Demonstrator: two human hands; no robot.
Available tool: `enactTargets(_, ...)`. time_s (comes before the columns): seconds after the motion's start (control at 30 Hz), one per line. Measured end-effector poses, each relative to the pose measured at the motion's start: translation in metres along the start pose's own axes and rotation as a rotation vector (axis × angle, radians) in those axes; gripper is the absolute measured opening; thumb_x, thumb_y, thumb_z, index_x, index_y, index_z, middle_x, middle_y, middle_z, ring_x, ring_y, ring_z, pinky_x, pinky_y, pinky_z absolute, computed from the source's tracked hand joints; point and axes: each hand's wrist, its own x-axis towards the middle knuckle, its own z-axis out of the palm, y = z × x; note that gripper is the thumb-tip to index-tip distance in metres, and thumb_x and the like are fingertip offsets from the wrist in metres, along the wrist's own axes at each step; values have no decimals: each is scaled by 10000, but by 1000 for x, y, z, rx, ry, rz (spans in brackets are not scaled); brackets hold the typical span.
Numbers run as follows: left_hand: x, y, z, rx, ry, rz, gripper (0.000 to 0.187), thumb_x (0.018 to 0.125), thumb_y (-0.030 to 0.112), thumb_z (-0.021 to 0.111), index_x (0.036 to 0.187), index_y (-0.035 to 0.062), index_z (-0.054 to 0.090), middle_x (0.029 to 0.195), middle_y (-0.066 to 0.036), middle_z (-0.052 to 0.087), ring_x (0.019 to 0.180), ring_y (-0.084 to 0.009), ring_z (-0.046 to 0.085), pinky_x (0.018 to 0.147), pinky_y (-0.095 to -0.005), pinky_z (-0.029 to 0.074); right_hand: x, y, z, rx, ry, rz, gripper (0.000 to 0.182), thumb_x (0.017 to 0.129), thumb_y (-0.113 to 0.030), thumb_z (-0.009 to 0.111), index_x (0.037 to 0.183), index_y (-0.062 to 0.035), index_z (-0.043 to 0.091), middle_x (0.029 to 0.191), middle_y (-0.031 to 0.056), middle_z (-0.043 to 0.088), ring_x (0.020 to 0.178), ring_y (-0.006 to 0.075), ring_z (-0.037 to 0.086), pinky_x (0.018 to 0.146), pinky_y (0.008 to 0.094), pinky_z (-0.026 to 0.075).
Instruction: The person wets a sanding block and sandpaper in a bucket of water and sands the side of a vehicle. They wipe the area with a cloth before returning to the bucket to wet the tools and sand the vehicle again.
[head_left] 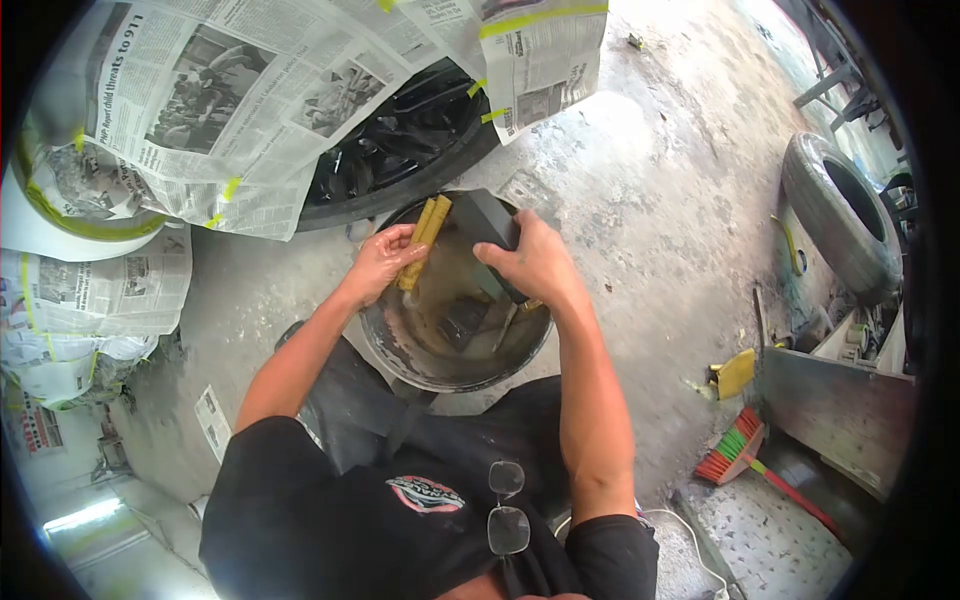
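Note:
My left hand (385, 264) is closed on a yellow-brown, grooved piece (425, 243), held tilted over the left side of a round dark basin (455, 384). In my right hand (535, 262) is a dark grey rectangular block (487, 222), gripped with the thumb on the near face and the fingers behind, above the basin's right side. Murky water (425, 310) fills the basin's bottom. A dark flat piece (463, 320) lies in it, and a thin stick-like thing (505, 328) leans near the right wall. The two held things are close together.
Newspaper (250, 90) and yellow-green tape mask a large object beyond the basin, with a black wheel-arch-like edge (400, 200). To the right are a tyre (843, 215), a yellow piece (735, 374), a broom (735, 448) and a metal box (835, 405).

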Motion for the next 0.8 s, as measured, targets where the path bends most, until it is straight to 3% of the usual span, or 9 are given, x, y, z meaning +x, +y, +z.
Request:
enactTargets(0.2,-9,10,16,-242,80,106,360,972,157,715,1274,-15,619,1085,-24,685,954,-77,625,842,-258,514,1,3,32,-163,290,-221,659,830,-411,776,1208,102,609,1014,286,688,925,419,678,864,443,535)
enactTargets(0.3,-11,15,28,-294,160,164,320,960,149,728,1228,-13,664,1074,-23,678,952,-75,625,811,-251,520,-2,-21,29,145,267,-83,615,864,-385,755,1211,101,608,1130,316,652,1032,427,653,915,411,518)
enactTargets(0.33,-12,19,32,-298,187,187,305,955,144,733,1211,-13,681,1070,-25,675,952,-75,626,801,-249,521,2,-16,40,237,309,-134,650,864,-358,768,1276,100,561,1205,303,641,1115,407,645,948,430,508)
enactTargets(0.43,-16,30,48,81,309,457,253,942,116,738,1149,-28,715,1063,-36,660,918,-73,627,780,-254,523,10,-18,68,541,266,-178,643,888,-377,756,1297,77,556,1165,244,676,1092,327,664,961,403,498)
enactTargets(0.47,-18,35,50,79,287,469,245,941,94,730,1139,-48,712,1058,-45,649,869,-72,621,777,-247,515,8,-22,70,535,240,-167,627,897,-387,750,1289,66,565,1143,192,688,1080,256,652,966,373,491)
enactTargets(0.57,-4,21,36,-92,152,479,216,945,92,724,1112,-44,724,1035,-36,641,824,-64,606,765,-239,506,14,-21,69,600,181,-147,619,894,-366,750,1295,67,562,1156,189,685,1072,249,649,968,355,488)
enactTargets(0.6,-3,19,28,-188,82,342,252,962,74,694,1188,-36,695,1018,-39,636,816,-71,587,754,-241,501,16,-22,63,620,124,-102,569,899,-320,743,1289,60,575,1156,158,686,1054,212,643,965,338,483)
enactTargets(0.7,5,14,32,-445,181,334,246,958,22,666,1202,-13,670,1014,-44,607,801,-89,572,732,-253,495,21,-20,62,781,-12,-121,526,899,-286,740,1280,44,592,1147,127,687,1022,182,638,956,325,481)
enactTargets(0.8,-1,27,52,-38,648,627,284,940,-28,650,1221,12,627,1020,-45,587,833,-115,582,721,-266,499,23,-21,76,766,-23,-102,491,902,-278,739,1252,39,605,1120,93,686,1024,160,625,947,316,479)
